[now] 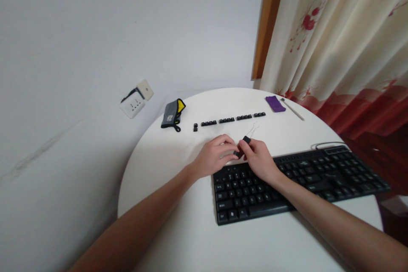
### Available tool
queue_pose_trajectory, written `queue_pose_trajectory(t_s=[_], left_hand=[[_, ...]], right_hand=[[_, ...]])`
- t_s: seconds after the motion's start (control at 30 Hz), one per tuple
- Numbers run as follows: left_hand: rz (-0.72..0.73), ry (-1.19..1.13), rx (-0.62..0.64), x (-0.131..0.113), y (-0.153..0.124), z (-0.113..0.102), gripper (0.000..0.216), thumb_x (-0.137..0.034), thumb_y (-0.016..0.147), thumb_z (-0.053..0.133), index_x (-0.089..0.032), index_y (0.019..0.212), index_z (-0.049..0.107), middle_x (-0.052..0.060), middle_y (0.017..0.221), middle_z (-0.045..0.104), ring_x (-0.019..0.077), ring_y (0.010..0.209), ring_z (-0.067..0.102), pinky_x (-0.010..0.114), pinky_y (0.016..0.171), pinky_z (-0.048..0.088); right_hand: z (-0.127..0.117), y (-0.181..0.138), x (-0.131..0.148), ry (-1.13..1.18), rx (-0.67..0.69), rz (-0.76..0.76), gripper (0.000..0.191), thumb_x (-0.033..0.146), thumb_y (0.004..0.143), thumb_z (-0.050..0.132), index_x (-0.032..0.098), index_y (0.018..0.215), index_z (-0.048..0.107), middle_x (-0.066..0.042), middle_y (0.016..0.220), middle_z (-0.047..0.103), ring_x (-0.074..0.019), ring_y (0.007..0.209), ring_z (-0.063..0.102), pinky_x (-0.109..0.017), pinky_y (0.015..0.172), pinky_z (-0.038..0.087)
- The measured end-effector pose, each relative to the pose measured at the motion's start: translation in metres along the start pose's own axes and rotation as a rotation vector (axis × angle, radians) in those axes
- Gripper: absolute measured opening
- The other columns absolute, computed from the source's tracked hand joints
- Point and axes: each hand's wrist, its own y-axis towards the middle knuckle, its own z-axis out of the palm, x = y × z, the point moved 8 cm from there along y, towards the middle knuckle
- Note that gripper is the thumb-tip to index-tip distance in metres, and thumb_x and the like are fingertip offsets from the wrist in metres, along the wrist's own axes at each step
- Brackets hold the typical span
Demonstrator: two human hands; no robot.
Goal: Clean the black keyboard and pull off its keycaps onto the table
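Observation:
A black keyboard point(306, 182) lies on a round white table point(178, 238). My left hand point(213, 155) rests at the keyboard's top left corner with its fingers curled, pinching a small black keycap point(236, 153). My right hand point(259, 159) meets it there, fingers closed on a wire keycap puller point(251, 132) with a black grip, whose thin loops stick up behind the fingers. A row of removed black keycaps point(228, 120) is lined up farther back on the table.
A grey and yellow pouch point(172, 114) lies at the table's back left. A purple cloth point(275, 103) and a thin brush point(292, 109) lie at the back right. A wall socket point(135, 101) is behind. A flowered curtain point(344, 42) hangs at right.

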Motion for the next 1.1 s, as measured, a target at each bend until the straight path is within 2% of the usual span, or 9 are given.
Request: queue_pose_trajectory(t_s=[0.17,0.27,0.33,0.43,0.57,0.7,0.87,1.1], left_hand=[[-0.069,-0.015,-0.111,0.007,0.001,-0.009,0.014,-0.03,0.087,0.067,-0.022,0.098,0.072,0.005,0.097,0.062,0.0169,0.09,0.061,0.03,0.082,0.052],[-0.089,0.092,-0.224,0.017,0.001,-0.028,0.015,-0.032,0.086,0.069,-0.023,0.097,0.072,0.005,0.098,0.062,0.0188,0.094,0.059,0.034,0.085,0.05],[-0.142,0.22,-0.308,0.031,-0.001,-0.044,0.012,-0.031,0.085,0.07,-0.025,0.094,0.073,0.005,0.101,0.062,0.0202,0.097,0.057,0.038,0.09,0.047],[-0.309,0.443,-0.377,0.066,-0.01,-0.067,0.01,-0.032,0.079,0.076,-0.027,0.088,0.076,0.005,0.117,0.058,0.0235,0.102,0.052,0.045,0.097,0.039],[-0.506,0.559,-0.34,0.113,-0.026,-0.079,0.012,-0.035,0.077,0.077,-0.03,0.088,0.077,0.005,0.128,0.052,0.0276,0.112,0.047,0.047,0.097,0.035],[-0.595,0.572,-0.254,0.138,-0.034,-0.075,0.013,-0.039,0.076,0.077,-0.032,0.087,0.077,0.003,0.131,0.051,0.0291,0.116,0.045,0.047,0.096,0.035],[-0.645,0.597,-0.222,0.148,-0.037,-0.072,0.012,-0.038,0.075,0.078,-0.033,0.087,0.077,0.002,0.131,0.052,0.0303,0.117,0.044,0.047,0.095,0.034],[-0.644,0.6,-0.224,0.153,-0.038,-0.071,0.014,-0.038,0.075,0.078,-0.034,0.088,0.078,0.002,0.128,0.053,0.0294,0.115,0.045,0.047,0.094,0.036]], right_hand=[[0.004,-0.001,-0.004,-0.013,0.004,0.009,0.043,0.043,0.095,0.047,0.016,0.067,0.064,-0.004,0.065,0.068,-0.0156,0.061,0.062,-0.026,0.062,0.045],[0.004,-0.001,-0.005,0.049,-0.007,0.022,0.042,0.044,0.095,0.046,0.015,0.07,0.064,-0.005,0.066,0.068,-0.016,0.062,0.063,-0.026,0.06,0.046],[0.004,-0.001,-0.006,0.073,-0.007,0.036,0.041,0.044,0.094,0.046,0.015,0.073,0.064,-0.005,0.066,0.068,-0.0163,0.062,0.064,-0.026,0.059,0.046],[0.005,-0.001,-0.005,0.081,-0.004,0.045,0.041,0.044,0.094,0.047,0.015,0.073,0.064,-0.006,0.066,0.068,-0.0164,0.062,0.064,-0.027,0.059,0.046],[0.005,-0.001,-0.006,0.084,-0.006,0.045,0.04,0.044,0.094,0.047,0.014,0.073,0.064,-0.006,0.066,0.068,-0.0163,0.062,0.063,-0.027,0.06,0.046],[0.005,-0.001,-0.005,0.092,-0.004,0.045,0.039,0.043,0.094,0.048,0.015,0.073,0.063,-0.006,0.066,0.068,-0.0161,0.062,0.063,-0.027,0.061,0.046],[0.005,-0.001,-0.005,0.095,-0.004,0.056,0.039,0.044,0.093,0.048,0.015,0.072,0.063,-0.006,0.065,0.068,-0.0161,0.061,0.063,-0.027,0.06,0.046],[0.007,-0.001,-0.005,0.09,0.009,0.05,0.039,0.044,0.093,0.047,0.015,0.072,0.064,-0.006,0.065,0.068,-0.0162,0.061,0.063,-0.028,0.061,0.046]])
